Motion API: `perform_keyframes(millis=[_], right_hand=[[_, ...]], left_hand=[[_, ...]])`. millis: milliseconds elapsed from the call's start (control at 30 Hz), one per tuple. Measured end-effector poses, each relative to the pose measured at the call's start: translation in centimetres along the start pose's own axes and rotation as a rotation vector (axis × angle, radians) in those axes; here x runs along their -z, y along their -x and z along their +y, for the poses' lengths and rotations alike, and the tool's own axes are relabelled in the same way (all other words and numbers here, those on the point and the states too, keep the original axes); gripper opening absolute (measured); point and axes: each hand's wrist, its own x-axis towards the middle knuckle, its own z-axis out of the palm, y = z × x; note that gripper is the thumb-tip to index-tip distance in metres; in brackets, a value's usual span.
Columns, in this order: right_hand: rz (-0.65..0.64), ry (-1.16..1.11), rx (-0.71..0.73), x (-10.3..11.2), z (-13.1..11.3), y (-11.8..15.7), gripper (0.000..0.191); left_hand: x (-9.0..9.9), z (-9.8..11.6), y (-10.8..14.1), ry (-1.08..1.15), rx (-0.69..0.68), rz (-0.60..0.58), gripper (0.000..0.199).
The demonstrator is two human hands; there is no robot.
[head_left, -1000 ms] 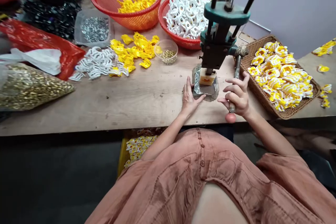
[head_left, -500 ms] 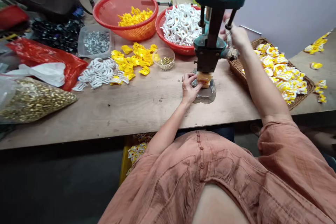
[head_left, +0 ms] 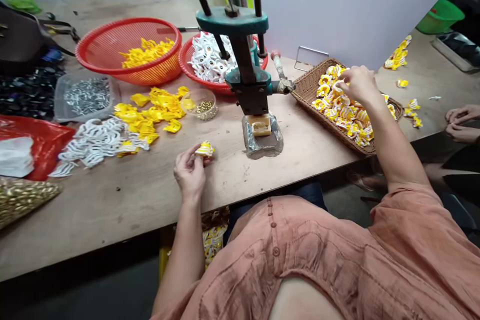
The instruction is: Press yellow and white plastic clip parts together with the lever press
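Note:
My left hand (head_left: pixel 190 172) pinches a small yellow and white piece (head_left: pixel 204 149) just above the table, left of the press base. Over the wicker basket (head_left: pixel 318 119) is my right hand (head_left: pixel 360 84), its fingertips closed at the yellow and white pieces (head_left: pixel 347 110); whether one is between them is too small to tell. The green hand press (head_left: pixel 247 80) stands between my hands, with a pale block (head_left: pixel 261 125) on its base under the head. The press lever (head_left: pixel 277 64) is free of my hands.
Two red baskets, one with yellow pieces (head_left: pixel 148 53) and one with white pieces (head_left: pixel 212 57), stand behind. A small tub (head_left: pixel 205 109) of brass parts, a clear tub (head_left: pixel 88 96) and white strips (head_left: pixel 93 141) lie left. Another person's hands (head_left: pixel 464 122) are at far right.
My left hand has moved left from the press with a yellow and white piece. My right hand has let go of the lever and moved to the wicker basket. The view has shifted right.

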Motion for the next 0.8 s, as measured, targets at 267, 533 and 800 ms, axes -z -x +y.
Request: perform_keyframes(millis=[267, 533, 800], right_hand=[[0.146, -0.084, -0.079, -2.4, 1.3, -0.3, 0.023], [0.32, -1.015, 0.323, -3.4, -7.5, 10.3, 0.021], [0.3, -1.048, 0.435, -8.9, -14.9, 17.2, 0.024]], left_hand=[[2.2, 0.5, 0.0, -0.332, -0.143, 0.12, 0.054], [-6.3, 10.6, 6.6, 0.269, -0.294, -0.271, 0.024], [-11.1, 10.4, 9.0, 0.615, -0.078, -0.628, 0.07]])
